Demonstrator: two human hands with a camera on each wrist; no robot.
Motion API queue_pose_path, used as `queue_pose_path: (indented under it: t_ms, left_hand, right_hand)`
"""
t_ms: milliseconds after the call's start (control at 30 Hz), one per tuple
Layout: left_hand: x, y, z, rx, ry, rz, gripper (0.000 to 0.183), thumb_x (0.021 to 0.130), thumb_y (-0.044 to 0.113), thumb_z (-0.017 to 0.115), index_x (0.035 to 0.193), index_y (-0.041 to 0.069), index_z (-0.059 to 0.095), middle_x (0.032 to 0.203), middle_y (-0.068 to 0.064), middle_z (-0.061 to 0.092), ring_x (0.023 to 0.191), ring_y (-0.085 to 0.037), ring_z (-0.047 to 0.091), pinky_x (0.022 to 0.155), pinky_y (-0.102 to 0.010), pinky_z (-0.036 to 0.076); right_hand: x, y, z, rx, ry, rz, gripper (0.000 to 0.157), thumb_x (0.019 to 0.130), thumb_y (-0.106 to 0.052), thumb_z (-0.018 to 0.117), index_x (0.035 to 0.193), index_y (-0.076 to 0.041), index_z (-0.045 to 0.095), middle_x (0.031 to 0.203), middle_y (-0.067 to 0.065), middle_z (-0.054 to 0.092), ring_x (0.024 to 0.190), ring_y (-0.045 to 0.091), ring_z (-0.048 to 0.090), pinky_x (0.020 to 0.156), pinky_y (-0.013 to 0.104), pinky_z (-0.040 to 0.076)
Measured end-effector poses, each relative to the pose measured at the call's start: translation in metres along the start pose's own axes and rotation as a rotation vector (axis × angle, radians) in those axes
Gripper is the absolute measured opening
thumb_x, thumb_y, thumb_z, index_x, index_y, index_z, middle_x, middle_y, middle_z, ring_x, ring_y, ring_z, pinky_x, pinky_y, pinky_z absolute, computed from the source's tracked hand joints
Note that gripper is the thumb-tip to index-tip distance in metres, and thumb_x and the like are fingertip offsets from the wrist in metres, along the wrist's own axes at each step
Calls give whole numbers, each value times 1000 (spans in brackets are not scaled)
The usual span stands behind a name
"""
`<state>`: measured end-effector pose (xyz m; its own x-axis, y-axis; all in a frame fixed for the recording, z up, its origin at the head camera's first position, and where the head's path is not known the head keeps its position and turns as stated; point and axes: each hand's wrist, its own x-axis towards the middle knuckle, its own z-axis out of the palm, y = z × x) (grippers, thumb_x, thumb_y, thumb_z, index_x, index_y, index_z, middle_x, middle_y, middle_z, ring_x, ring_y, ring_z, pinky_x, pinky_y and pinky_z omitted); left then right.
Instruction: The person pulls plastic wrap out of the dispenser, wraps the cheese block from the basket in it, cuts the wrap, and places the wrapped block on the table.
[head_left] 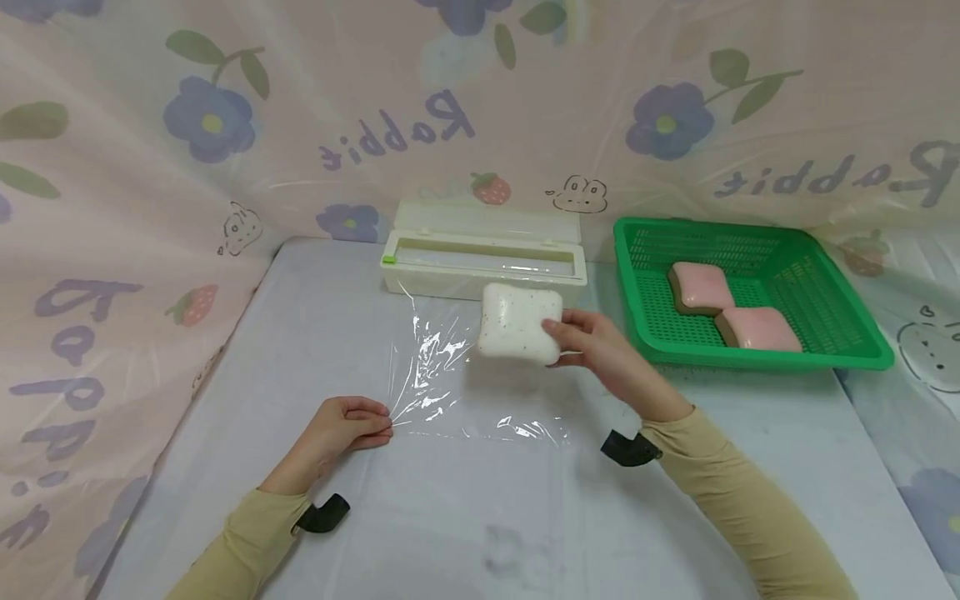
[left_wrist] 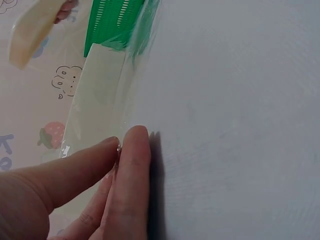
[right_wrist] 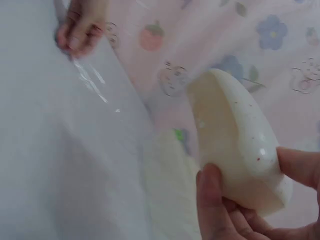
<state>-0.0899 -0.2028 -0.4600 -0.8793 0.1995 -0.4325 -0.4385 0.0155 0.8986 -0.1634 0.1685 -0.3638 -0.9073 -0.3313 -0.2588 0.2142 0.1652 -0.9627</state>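
My left hand (head_left: 341,435) pinches the near left corner of a sheet of clear cling film (head_left: 442,375) between thumb and fingers. The film stretches over the table from a white cling film dispenser (head_left: 480,283), whose lid stands raised. Over the film my right hand (head_left: 600,348) grips a square, bread-slice-shaped piece (head_left: 519,323) by its right edge. Its rounded top is glossy white with dark specks; the right wrist view shows its cream side (right_wrist: 215,125) tilted, with the thumb and fingers on opposite faces.
To the right stands a green perforated basket (head_left: 757,360) holding two similar pieces with pink tops, one pink-topped piece (head_left: 701,287) behind the other. A green slider (head_left: 388,260) sits at the dispenser's left end. Behind the white table hangs a printed curtain (head_left: 525,125).
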Motion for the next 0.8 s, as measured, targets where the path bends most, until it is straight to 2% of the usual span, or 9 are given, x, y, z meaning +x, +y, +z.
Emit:
queue_pose_path:
  t_ms: [167,333,567,800]
  left_hand:
    - [0,0,0,-5,0,2,32,86,-8,65,112,-21,50,90,-18,67,81,-24,69,77,-35,57]
    - [-1,0,0,-16,17,-12,32,86,-8,66,112,-20,51,89,-18,68,81,-24,69,77,-35,57]
    - [0,-1,-1,-24,18,-5,32,86,-9,65,112,-21,50,89,-18,68,81,-24,69,76,-34,57]
    - [1,-4,-2,-22,16,-8,31,86,-9,65,111,-20,51,90,-18,68,81,-24,69,77,-34,57]
  right_hand:
    - [8,31,24,49,-22,57,48,94,-31,62,119,8,52,101,13,62,87,22,62,80,39,56]
    - [11,48,39,77,-31,97,43,94,-27,63,113,10,54,96,12,63,82,21,64,78,38,57]
    - [12,66,52,80,-62,124,38,91,-26,66,104,9,56,92,12,64,77,21,66,78,39,57]
    - [14,79,56,114,-59,143,37,90,-25,68,102,8,57,90,12,65,74,21,67,75,37,58]
